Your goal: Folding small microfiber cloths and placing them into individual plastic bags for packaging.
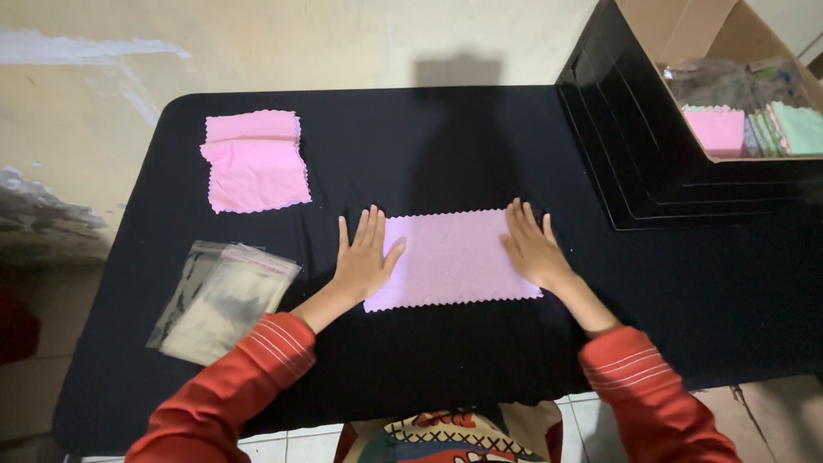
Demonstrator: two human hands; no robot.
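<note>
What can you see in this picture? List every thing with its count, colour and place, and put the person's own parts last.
Table: one, black cover, fills the middle.
Flat cloth: one, pink, scalloped edge, table centre, under both hands.
Cloth stack: one pile, pink, far left of table.
Clear bags: small pile, transparent, near left of table.
Black trays: nested stack, far right.
Cardboard box: one, brown, on the trays, holding pink and green cloths.
Sleeves: two, red with thin white stripes.
Left hand: flat on cloth's left end.
Right hand: flat on cloth's right end.
</note>
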